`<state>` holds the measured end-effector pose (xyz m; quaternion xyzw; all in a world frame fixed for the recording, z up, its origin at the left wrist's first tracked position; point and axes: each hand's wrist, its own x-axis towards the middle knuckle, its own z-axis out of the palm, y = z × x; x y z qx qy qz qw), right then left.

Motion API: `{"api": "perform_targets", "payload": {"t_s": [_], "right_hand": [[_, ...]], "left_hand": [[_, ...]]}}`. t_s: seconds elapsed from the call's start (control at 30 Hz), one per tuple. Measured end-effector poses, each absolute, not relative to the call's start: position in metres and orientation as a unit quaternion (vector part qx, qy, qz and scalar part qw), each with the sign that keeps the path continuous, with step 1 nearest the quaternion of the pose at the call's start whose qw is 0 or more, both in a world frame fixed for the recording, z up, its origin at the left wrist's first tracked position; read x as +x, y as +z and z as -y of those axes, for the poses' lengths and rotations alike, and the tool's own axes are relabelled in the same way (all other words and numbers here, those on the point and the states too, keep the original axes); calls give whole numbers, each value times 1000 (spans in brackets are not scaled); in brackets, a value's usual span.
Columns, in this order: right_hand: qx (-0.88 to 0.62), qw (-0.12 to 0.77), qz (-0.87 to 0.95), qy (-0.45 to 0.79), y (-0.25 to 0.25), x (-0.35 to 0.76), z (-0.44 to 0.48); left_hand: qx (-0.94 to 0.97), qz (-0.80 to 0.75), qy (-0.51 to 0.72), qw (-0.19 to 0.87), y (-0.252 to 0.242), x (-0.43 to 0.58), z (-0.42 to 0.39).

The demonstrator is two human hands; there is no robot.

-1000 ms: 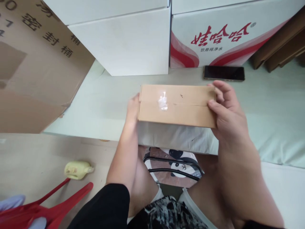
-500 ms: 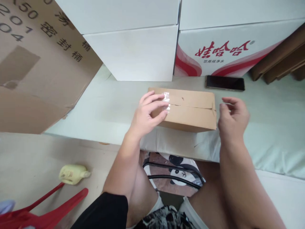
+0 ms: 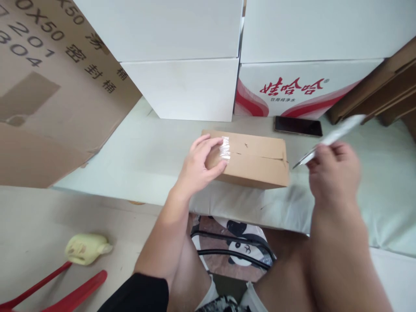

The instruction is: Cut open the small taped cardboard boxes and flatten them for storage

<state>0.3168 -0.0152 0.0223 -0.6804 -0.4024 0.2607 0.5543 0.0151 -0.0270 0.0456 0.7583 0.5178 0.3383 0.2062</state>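
Note:
A small brown cardboard box (image 3: 256, 151) lies on the pale green cloth-covered surface. Clear tape (image 3: 225, 149) crosses the left part of its top, and a dark slit runs along the seam toward the right end. My left hand (image 3: 199, 162) is curled over the box's left end, fingers and thumb on the top beside the tape. To the right of the box, my right hand (image 3: 334, 173) is closed around a slim white knife-like tool (image 3: 341, 132). Its thin dark tip points toward the box's right end, apart from it. Motion blurs this tool.
White cartons (image 3: 195, 89) stand stacked behind the box, one with red lettering (image 3: 292, 86). A phone (image 3: 298, 126) lies in front of them. Folded cardboard (image 3: 373, 82) leans at right; a large carton (image 3: 39, 130) stands at left. On the floor are a yellow bottle (image 3: 86, 249) and red plastic legs (image 3: 78, 294).
My right hand has moved right, away from the box's end, and the white tool now shows clearly in it. My left hand stays on the box. The view has shifted slightly.

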Motion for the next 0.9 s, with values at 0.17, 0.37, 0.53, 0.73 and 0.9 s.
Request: {"api": "perform_targets", "payload": {"t_s": [0.17,0.37,0.53,0.73,0.9], "right_hand": [[-463,730,368,343,85,291,42],[-463,707,398,356,105,255,65],[-559,590,466,350,92,239,66],[-555,543,522,353,81,238,58],[-536,513,556,375,83,242,57]], "left_hand": [[751,-528,323,229,59,24,42],[777,-469,350,233,55,40,49],[711,-533,370,272,49,50,53],[720,-527,351,284,52,50,55],[727,-516,356,279,51,50,54]]}}
